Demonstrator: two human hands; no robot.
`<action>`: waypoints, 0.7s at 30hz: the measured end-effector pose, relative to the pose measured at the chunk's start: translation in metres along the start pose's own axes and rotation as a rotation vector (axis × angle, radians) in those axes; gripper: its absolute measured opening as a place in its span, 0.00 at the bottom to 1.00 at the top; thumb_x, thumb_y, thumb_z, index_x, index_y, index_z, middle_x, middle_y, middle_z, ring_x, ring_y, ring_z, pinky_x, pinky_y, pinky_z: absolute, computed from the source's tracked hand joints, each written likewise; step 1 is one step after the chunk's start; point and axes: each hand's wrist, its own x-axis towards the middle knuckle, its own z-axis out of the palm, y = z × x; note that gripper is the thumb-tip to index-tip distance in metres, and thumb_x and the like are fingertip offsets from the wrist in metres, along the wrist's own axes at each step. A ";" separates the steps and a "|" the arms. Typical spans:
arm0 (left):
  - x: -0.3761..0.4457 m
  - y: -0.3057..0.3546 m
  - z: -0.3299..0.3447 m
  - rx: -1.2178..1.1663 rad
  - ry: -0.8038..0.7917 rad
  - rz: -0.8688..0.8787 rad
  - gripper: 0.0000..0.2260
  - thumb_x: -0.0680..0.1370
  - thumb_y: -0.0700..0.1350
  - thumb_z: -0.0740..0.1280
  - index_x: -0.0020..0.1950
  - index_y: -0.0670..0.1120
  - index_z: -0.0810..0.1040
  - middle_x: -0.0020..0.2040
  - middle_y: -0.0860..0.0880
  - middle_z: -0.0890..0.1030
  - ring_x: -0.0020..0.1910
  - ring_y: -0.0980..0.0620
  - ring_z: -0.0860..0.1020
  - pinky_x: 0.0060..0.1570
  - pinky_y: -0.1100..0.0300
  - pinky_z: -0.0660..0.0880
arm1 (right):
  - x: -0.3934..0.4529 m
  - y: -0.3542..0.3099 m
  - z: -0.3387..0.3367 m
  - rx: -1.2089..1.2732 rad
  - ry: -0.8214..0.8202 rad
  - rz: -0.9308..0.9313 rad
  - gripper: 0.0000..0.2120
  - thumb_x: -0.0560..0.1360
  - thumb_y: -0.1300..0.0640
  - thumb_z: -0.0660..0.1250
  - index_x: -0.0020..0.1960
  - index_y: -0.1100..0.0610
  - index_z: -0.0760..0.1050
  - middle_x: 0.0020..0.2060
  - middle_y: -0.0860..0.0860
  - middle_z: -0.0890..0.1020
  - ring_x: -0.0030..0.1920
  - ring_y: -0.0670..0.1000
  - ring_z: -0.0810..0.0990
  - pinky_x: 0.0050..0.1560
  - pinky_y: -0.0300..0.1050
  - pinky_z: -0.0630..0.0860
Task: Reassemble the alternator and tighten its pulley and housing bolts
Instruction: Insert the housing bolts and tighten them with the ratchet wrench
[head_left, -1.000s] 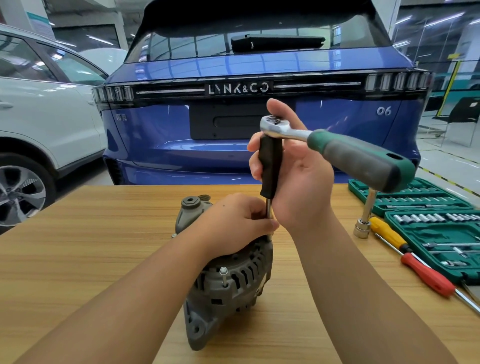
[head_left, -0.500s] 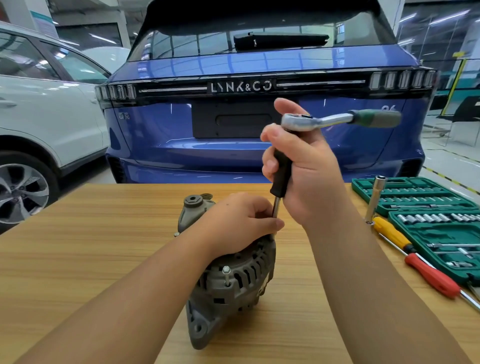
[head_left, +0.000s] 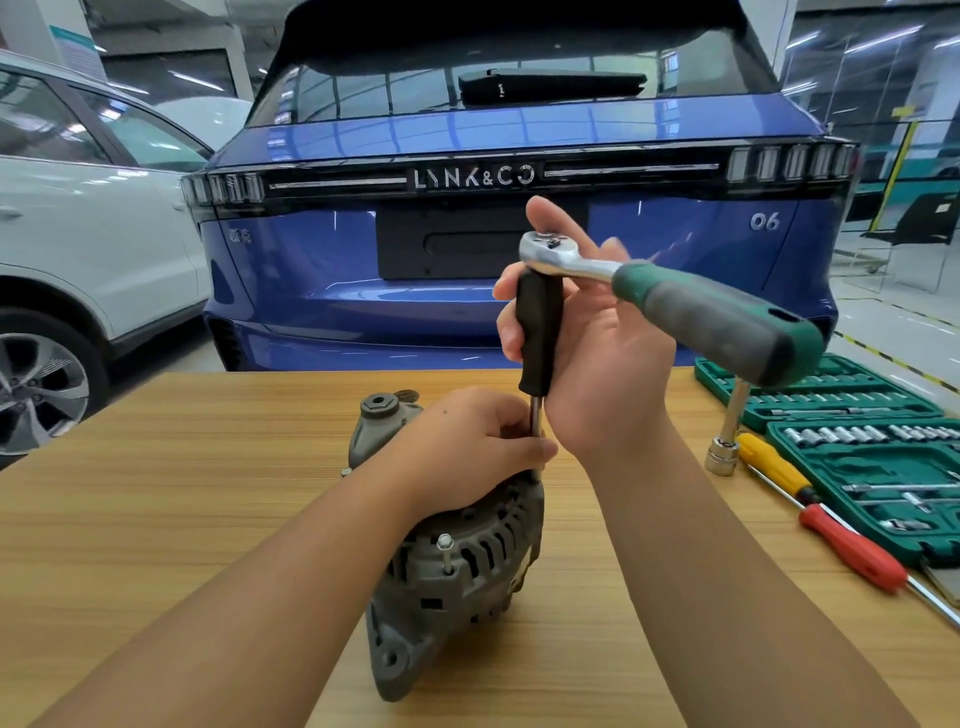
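Fingers (head_left: 514, 332) grip ratchet (head_left: 675, 301) over wooden table (head_left: 156, 493), blue car (head_left: 467, 260) behind.

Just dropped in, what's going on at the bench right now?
A person is bolting up an alternator lying on the wooden table. The right hand grips the black extension handle under a green-handled ratchet. The left hand pinches the shaft down at the housing. Another housing bolt stands proud.
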 end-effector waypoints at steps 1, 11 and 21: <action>0.000 0.000 0.000 0.004 0.003 0.001 0.08 0.80 0.58 0.67 0.47 0.57 0.82 0.43 0.56 0.83 0.43 0.59 0.81 0.47 0.55 0.80 | -0.003 0.003 0.001 0.018 0.013 -0.013 0.26 0.73 0.43 0.61 0.67 0.56 0.71 0.37 0.56 0.76 0.32 0.54 0.68 0.35 0.48 0.62; 0.001 -0.001 0.001 0.028 -0.024 0.030 0.08 0.80 0.60 0.66 0.46 0.59 0.80 0.43 0.57 0.82 0.42 0.60 0.80 0.46 0.57 0.80 | -0.004 0.004 -0.004 -0.186 0.222 -0.023 0.01 0.79 0.58 0.69 0.48 0.56 0.78 0.30 0.48 0.73 0.29 0.46 0.67 0.30 0.39 0.67; -0.002 0.000 0.001 -0.021 -0.016 0.032 0.08 0.81 0.58 0.66 0.51 0.57 0.83 0.46 0.56 0.85 0.45 0.59 0.82 0.50 0.54 0.81 | -0.006 0.022 0.000 -0.248 0.065 -0.299 0.21 0.80 0.69 0.65 0.62 0.45 0.76 0.46 0.59 0.74 0.35 0.46 0.74 0.37 0.38 0.76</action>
